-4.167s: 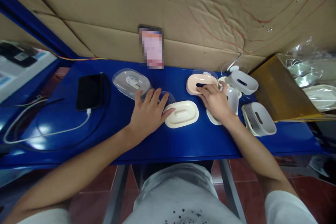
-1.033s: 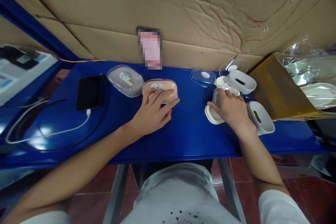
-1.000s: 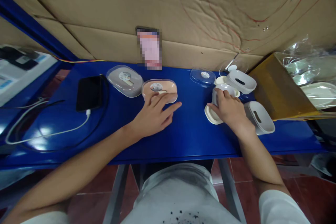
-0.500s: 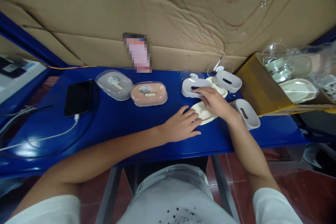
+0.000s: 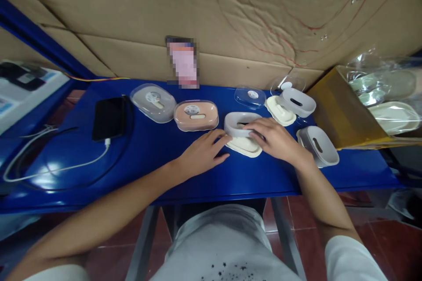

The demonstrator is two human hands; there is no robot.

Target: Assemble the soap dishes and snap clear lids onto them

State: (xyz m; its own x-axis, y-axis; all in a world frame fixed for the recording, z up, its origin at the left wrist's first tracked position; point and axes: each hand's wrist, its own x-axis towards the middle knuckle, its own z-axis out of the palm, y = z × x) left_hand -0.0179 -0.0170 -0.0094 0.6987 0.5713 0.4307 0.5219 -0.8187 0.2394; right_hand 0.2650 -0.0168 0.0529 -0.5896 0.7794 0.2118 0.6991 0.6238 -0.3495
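My right hand [image 5: 275,138] grips the near right side of a grey oval plastic dish with a slot [image 5: 239,131], its fingers at the slot and rim. The dish is over a cream oval base [image 5: 249,148], hiding its far part. My left hand [image 5: 204,153] reaches in from the left, thumb and fingers apart, fingertips at the left end of the dish and base. Whether they touch, I cannot tell. Behind my right hand, another grey dish [image 5: 298,102] leans over a second cream base [image 5: 278,112]. A third grey dish [image 5: 321,147] lies right of my right wrist.
Two lidded oval boxes, one grey [image 5: 156,107] and one peach [image 5: 194,120], stand to the left. A clear lid [image 5: 249,96] lies behind the dish. A cardboard carton [image 5: 325,109] with wrapped pieces is at right; a black phone-like device [image 5: 108,118] with cables is at left.
My right hand has brought the grey dish nearer, over the cream base, which has shifted left in view. My left hand has moved left, still beside the base. The view has swung slightly.
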